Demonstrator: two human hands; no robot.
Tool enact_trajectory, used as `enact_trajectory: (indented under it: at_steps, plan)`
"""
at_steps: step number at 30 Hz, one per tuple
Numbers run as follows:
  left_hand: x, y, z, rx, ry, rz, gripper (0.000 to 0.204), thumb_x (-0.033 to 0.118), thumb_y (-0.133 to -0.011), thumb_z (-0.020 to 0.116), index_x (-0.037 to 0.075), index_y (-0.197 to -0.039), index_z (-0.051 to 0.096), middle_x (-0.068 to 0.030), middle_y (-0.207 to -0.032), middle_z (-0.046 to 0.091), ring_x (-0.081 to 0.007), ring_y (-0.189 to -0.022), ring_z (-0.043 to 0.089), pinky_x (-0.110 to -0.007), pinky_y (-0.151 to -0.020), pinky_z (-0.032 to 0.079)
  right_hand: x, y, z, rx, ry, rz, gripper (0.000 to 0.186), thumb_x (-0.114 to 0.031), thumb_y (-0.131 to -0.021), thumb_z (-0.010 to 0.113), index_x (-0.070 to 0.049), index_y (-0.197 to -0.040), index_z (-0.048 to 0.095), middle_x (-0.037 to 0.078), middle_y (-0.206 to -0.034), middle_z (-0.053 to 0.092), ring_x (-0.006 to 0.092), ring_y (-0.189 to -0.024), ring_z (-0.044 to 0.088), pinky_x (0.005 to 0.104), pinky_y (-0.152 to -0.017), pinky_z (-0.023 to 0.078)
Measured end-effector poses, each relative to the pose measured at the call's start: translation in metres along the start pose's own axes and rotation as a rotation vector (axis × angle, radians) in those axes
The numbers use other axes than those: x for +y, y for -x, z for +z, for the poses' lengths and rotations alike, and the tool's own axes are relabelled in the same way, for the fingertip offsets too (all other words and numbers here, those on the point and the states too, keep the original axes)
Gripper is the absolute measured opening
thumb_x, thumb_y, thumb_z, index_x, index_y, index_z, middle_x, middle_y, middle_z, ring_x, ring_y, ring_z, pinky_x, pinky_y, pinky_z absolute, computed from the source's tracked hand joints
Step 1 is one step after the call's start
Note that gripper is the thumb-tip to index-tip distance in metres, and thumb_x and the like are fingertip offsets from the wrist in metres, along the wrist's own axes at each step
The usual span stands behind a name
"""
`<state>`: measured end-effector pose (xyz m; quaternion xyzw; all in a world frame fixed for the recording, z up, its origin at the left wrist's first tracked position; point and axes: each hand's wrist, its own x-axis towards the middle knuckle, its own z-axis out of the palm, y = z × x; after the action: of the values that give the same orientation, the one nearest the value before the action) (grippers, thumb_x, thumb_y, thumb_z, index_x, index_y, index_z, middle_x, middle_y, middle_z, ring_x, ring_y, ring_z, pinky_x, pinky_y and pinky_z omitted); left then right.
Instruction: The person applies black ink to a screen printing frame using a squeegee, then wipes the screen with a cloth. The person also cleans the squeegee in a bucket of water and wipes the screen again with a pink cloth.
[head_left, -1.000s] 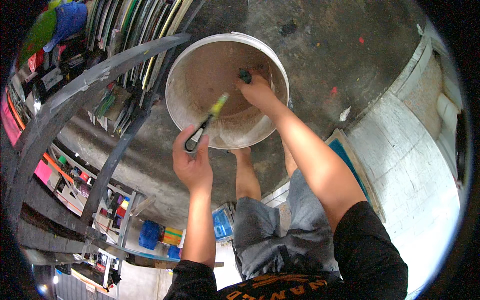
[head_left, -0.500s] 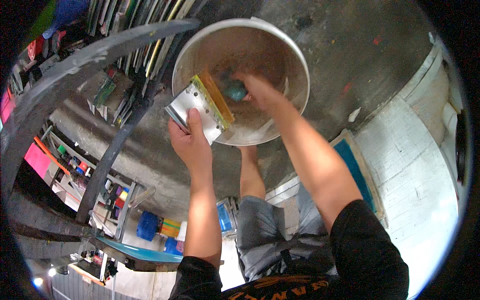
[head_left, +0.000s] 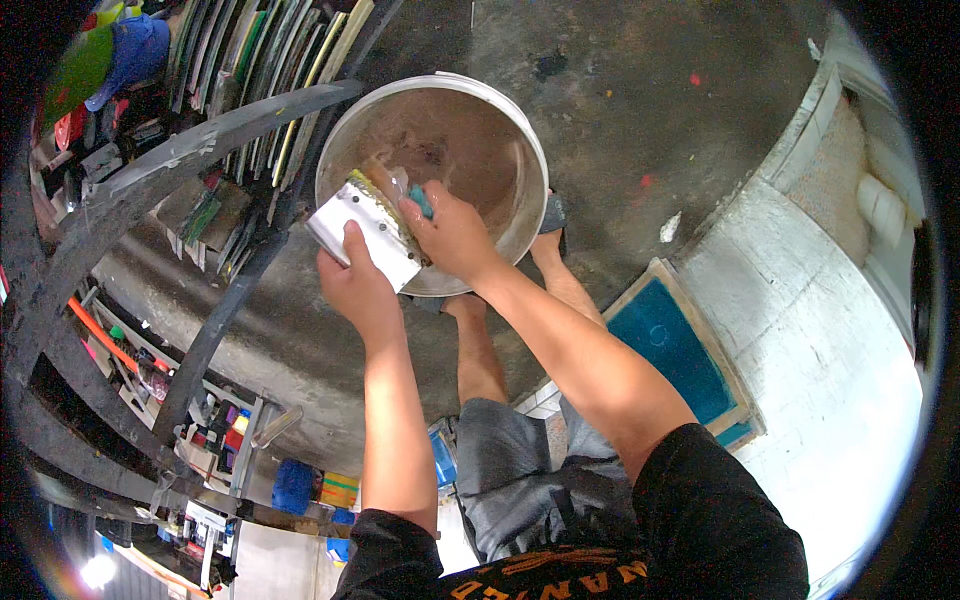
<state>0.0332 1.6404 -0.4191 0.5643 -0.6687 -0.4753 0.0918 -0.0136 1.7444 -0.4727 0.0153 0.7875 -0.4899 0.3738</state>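
My left hand (head_left: 362, 285) grips the white metal holder of a screen-printing squeegee (head_left: 372, 238), thumb on its flat face. A row of dark bolts and yellowish stains run along the edge by the blade. My right hand (head_left: 452, 232) is closed around a wet teal sponge or cloth (head_left: 421, 201) and presses it against the blade side, hiding much of the blade. Both hands are over the near left part of a round white bucket (head_left: 538, 150). Brownish, murky water (head_left: 450, 130) lies inside it.
Left of the bucket stands a dark curved metal frame (head_left: 170, 160), with several upright screens (head_left: 290, 80) behind it. A wood-framed screen with blue-green mesh (head_left: 670, 345) leans at right by a white surface (head_left: 800, 360). My feet stand close to the bucket on the stained floor (head_left: 620, 120).
My right hand has come up out of the bucket's middle and brought the teal sponge or cloth onto the squeegee's blade. The bucket now appears further left and lower in view.
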Motion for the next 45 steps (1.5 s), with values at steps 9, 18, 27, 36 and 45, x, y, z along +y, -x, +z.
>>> enact_trajectory:
  at_steps: [9, 18, 27, 36, 45]
  plan:
    - [-0.006, 0.001, -0.023, 0.045, -0.024, 0.116, 0.045, 0.031, -0.101, 0.067, -0.006, -0.121, 0.052, -0.0177, -0.118, 0.066, -0.0217, -0.103, 0.065, -0.034, -0.088, 0.052, 0.073, -0.006, -0.011, 0.096, 0.269, -0.11, 0.033, -0.022, -0.093, 0.066, -0.003, -0.12, 0.066, 0.029, -0.105, 0.069, 0.0464, -0.102, 0.066, 0.0516, -0.09, 0.051]
    - [-0.022, 0.028, -0.047, -0.02, 0.149, 0.07, 0.04, 0.025, -0.1, 0.069, -0.005, -0.12, 0.052, -0.0145, -0.113, 0.067, -0.0168, -0.1, 0.065, -0.03, -0.087, 0.051, 0.059, -0.038, -0.012, -0.15, 0.397, -0.025, 0.035, -0.027, -0.095, 0.062, 0.004, -0.109, 0.071, 0.031, -0.104, 0.069, 0.0464, -0.101, 0.068, 0.0531, -0.091, 0.053]
    - [-0.029, 0.038, -0.058, -0.034, 0.178, 0.054, 0.037, 0.019, -0.098, 0.071, -0.003, -0.121, 0.051, -0.0123, -0.115, 0.066, -0.0167, -0.1, 0.064, -0.029, -0.089, 0.05, 0.073, -0.056, -0.006, -0.119, 0.428, 0.109, 0.052, -0.04, -0.092, 0.06, 0.0, -0.127, 0.065, 0.035, -0.126, 0.061, 0.0522, -0.111, 0.063, 0.0549, -0.099, 0.052]
    - [0.003, 0.089, -0.081, -0.043, -0.069, 0.258, 0.043, 0.011, -0.092, 0.075, -0.006, -0.127, 0.059, -0.0156, -0.118, 0.067, -0.0219, -0.109, 0.064, -0.036, -0.097, 0.05, -0.001, 0.04, -0.085, -0.104, 0.456, -0.419, 0.052, -0.021, -0.096, 0.065, -0.001, -0.141, 0.051, 0.029, -0.147, 0.045, 0.0474, -0.128, 0.053, 0.0485, -0.105, 0.049]
    - [-0.027, 0.106, -0.074, -0.086, -0.051, 0.301, 0.041, 0.013, -0.087, 0.078, 0.001, -0.125, 0.068, -0.0182, -0.121, 0.072, -0.0256, -0.115, 0.069, -0.035, -0.099, 0.053, 0.016, 0.068, -0.11, 0.008, 0.151, -0.339, 0.027, 0.0, -0.091, 0.058, 0.001, -0.116, 0.067, 0.025, -0.114, 0.067, 0.0438, -0.11, 0.063, 0.0444, -0.095, 0.051]
